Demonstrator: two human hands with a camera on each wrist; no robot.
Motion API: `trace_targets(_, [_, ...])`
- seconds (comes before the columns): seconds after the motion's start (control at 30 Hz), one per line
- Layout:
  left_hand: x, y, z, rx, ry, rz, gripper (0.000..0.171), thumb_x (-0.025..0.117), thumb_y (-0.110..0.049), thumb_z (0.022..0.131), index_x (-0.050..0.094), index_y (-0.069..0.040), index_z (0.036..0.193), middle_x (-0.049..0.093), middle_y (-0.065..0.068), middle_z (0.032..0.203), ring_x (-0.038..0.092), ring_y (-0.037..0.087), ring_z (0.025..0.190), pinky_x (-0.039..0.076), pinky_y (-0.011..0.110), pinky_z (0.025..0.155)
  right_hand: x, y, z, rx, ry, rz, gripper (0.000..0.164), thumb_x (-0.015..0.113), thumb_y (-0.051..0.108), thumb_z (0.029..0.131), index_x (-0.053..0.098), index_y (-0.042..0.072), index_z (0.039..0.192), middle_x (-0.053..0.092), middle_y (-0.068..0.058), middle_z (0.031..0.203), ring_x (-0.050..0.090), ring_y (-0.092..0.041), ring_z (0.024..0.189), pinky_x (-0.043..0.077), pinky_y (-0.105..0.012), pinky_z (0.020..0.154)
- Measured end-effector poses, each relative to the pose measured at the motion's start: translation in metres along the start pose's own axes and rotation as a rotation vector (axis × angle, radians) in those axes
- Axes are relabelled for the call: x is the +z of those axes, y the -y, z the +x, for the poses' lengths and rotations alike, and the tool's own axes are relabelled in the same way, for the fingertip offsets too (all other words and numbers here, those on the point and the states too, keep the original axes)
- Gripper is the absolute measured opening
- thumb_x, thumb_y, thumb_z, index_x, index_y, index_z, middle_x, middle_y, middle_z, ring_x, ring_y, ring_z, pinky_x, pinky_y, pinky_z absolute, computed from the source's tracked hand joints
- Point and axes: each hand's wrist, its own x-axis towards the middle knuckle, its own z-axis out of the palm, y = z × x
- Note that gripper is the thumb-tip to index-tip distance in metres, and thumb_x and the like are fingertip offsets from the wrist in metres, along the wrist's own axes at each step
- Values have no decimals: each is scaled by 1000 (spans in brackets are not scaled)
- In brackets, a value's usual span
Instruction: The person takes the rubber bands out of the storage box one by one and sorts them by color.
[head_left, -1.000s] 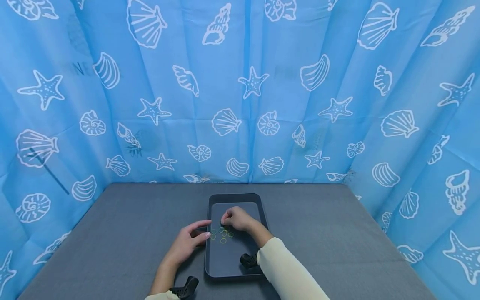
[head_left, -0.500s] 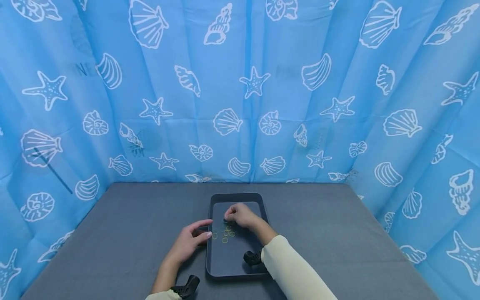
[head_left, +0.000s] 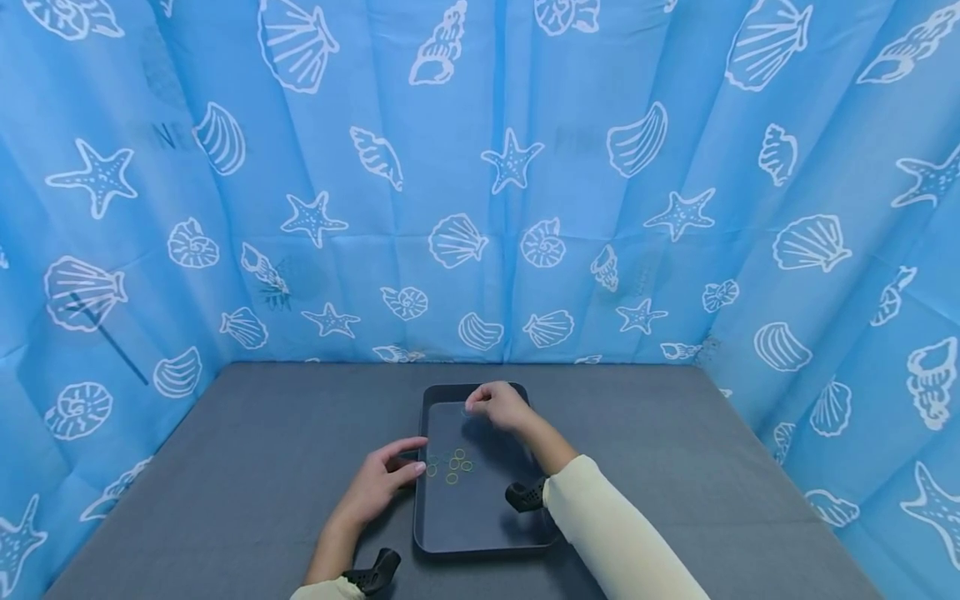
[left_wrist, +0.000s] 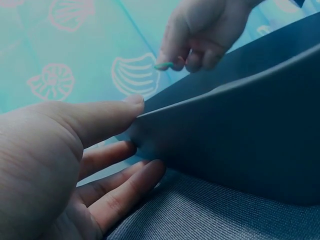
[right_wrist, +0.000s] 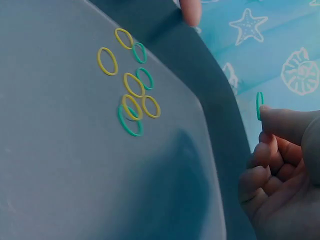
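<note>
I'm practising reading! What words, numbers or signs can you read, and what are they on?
"N": on the blue curtain, left side; what follows is too faint to read.
Other marks, curtain, right of centre: too faint to read.
Tray and bands: none visible.

A plain cream fabric sleeve [head_left: 618,529] partly covers the right forearm [head_left: 551,443]. Beside this sleeve's cuff sits a bent, black, perforated attachment [head_left: 525,497].

Faint dark lettering [head_left: 163,135] stands on the blue curtain [head_left: 480,192], upper left; only "N" is legible there.
</note>
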Motion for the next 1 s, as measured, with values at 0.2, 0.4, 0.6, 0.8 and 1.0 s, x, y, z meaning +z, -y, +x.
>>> trace_targets(0.2, [0, -14, -7, 10, -5, 8, 40, 64, -11, 94, 58, -2, 132, 56, 19, 132, 60, 31, 107, 51, 45, 87, -11, 8, -1, -18, 6, 19, 10, 60, 5, 96, 68, -1, 92, 55, -15, 72, 41, -14, 54, 36, -27, 51])
trace_targets(0.4, [1, -16, -10, 15, -21, 24, 39, 63, -9, 95, 58, -2, 133, 54, 19, 134, 59, 32, 109, 50, 46, 88, -22, 11, -3, 4, -66, 64, 10, 61, 6, 95, 69, -1, 94, 55, -3, 72, 43, -14, 56, 38, -27, 53])
trace_targets(0.6, [0, -19, -12, 20, -15, 26, 39, 63, -9, 94, 58, -2, 133, 55, 18, 134, 59, 31, 108, 49, 47, 88, -31, 12, -5, 23, -166, 60, 9, 64, 7, 94, 69, 0, 93, 61, -5, 80, 48, -14, 64, 41, -29, 59])
trace_targets(0.8, [1, -6, -6, 19, -19, 36, 40, 63, -8, 95, 57, -3, 134, 54, 19, 135, 59, 32, 108, 50, 47, 87, -41, 10, -6, 10, -258, 15, 8, 65, 5, 92, 70, -1, 92, 65, -7, 89, 56, -20, 83, 45, -34, 74])
trace_targets(1.0, [1, 16, 6, 22, -21, 39, 41, 64, -14, 95, 58, -8, 135, 54, 15, 136, 60, 28, 107, 50, 45, 87, -51, 3, -9, 4, -341, 19, 10, 63, 6, 94, 69, -3, 93, 63, -9, 88, 55, -22, 82, 44, -34, 71])
